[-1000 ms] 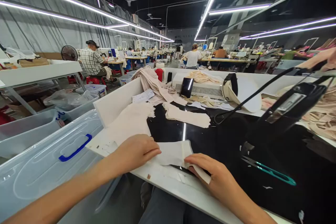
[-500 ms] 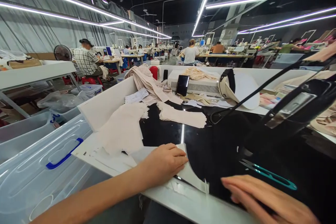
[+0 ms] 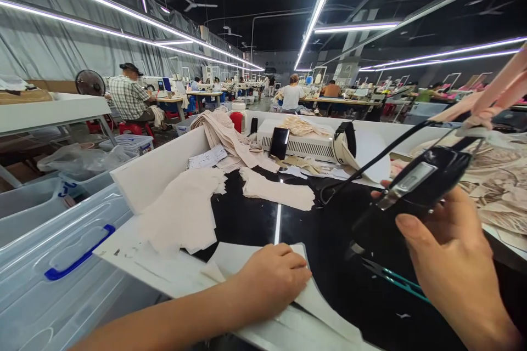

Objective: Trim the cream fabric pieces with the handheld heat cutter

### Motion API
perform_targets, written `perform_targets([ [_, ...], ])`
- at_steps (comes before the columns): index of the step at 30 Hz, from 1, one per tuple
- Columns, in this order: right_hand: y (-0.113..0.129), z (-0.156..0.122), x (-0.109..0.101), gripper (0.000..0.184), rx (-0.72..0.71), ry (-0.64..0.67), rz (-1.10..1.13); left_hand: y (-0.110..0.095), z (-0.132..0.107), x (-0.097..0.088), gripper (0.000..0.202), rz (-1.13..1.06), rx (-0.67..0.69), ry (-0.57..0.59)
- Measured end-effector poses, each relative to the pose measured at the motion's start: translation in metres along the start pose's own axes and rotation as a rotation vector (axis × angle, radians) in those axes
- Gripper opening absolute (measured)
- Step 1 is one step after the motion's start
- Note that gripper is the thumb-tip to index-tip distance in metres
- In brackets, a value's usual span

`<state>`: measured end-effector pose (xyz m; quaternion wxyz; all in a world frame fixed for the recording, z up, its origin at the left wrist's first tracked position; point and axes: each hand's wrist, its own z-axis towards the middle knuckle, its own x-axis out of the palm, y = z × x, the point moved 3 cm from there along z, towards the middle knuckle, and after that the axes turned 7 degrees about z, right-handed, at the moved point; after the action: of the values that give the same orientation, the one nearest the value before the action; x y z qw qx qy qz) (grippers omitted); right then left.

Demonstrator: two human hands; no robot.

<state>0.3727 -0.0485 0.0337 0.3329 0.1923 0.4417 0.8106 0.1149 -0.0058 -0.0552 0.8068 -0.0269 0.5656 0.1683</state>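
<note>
Cloth (image 3: pixel 316 301) — pale, curve-edged — against glossy black tabletop (image 3: pixel 329 241)

A phone (image 3: pixel 279 143) (dark-screened) stands before a white vented box (image 3: pixel 310 147).

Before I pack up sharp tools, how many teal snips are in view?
1: the teal snips lie on the black tabletop, partly behind the right hand. Others may be hidden.

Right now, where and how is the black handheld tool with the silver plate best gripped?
Probably around the black tool's thick body, from the near right side, as the right hand wraps it: thumb nearer, fingertips showing beyond. The body slants, upper end rightward below the knotted pink cloth strips, lower end toward the glossy black tabletop. The thin black cable loops left, so the right looks clearer.
</note>
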Motion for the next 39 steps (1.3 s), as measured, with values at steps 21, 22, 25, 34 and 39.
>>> perform_targets([
  [21,0.005,-0.014,0.084,0.049,-0.06,0.063,0.411,-0.021,0.005,0.003,0.007,0.169,0.045,-0.111],
  [22,0.004,-0.014,0.085,0.05,-0.065,0.063,0.424,-0.022,0.005,0.003,0.009,0.161,0.046,-0.115],
  [25,0.001,-0.014,0.09,0.054,-0.049,0.058,0.454,-0.022,0.004,0.004,0.018,0.132,0.031,-0.147],
  [34,0.011,-0.019,0.096,0.058,0.044,0.061,0.547,-0.021,0.002,0.002,0.033,0.15,0.043,-0.272],
  [39,0.016,-0.02,0.098,0.061,0.054,0.071,0.553,-0.02,0.004,0.002,0.033,0.144,0.051,-0.268],
])
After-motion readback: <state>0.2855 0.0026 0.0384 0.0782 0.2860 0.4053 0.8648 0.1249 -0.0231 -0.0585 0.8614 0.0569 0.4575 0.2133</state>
